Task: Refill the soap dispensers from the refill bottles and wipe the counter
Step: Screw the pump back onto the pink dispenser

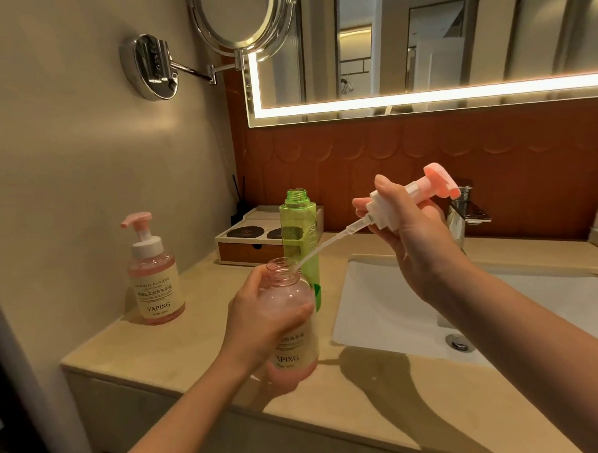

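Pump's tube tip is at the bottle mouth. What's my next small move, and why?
Probably lift the pump clear with the right hand and set it down: its tube tip sits just inside the open neck of the pink dispenser that the left hand grips, and the green refill bottle stands uncapped behind it, ready to pour.

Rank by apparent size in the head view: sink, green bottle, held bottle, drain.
1. sink
2. held bottle, but it is nearest the camera, so its true size against the green bottle is unsure
3. green bottle
4. drain
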Demonstrator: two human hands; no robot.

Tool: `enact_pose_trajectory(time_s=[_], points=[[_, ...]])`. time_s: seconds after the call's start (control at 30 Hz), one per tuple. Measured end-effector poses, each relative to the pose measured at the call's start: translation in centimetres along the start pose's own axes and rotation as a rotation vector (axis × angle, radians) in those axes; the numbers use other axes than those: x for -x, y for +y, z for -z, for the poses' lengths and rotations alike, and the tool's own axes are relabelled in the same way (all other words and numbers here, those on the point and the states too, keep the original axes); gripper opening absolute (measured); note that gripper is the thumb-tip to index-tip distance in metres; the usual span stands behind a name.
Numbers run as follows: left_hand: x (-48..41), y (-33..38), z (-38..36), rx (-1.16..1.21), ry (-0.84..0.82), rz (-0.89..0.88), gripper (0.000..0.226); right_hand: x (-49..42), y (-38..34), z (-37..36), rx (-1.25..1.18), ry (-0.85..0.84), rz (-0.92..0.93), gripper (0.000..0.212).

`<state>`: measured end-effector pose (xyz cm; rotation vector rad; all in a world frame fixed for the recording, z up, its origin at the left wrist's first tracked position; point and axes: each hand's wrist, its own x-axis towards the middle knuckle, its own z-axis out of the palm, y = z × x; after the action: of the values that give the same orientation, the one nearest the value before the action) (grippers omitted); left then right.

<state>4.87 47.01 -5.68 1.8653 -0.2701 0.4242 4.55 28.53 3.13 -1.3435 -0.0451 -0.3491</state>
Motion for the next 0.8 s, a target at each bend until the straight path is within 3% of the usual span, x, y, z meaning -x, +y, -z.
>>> enact_pose_trajectory(time_s=[0.17,0.5,0.7,0.8], points=[[0.7,0.8,-2.8,0.012,-0.081,-0.054,0.059,-0.2,-0.6,0.3,0.054,0.025,0.055,0.067],[1.5,0.5,-4.5,0.157,-0.105,-0.054,0.070,-0.3,-1.7,0.9,0.174,0.019,0.166,0.066],[1.5,0.2,-5.4,0.247,-0.023,-0.011,0.060,0.3,-0.3,-1.0,0.413,-0.219,0.191,0.052],[1.4,-0.4,-5.6,0.272,-0.021,0.001,0.069,0.4,0.7,-1.8,0.521,-0.357,0.166,0.048]])
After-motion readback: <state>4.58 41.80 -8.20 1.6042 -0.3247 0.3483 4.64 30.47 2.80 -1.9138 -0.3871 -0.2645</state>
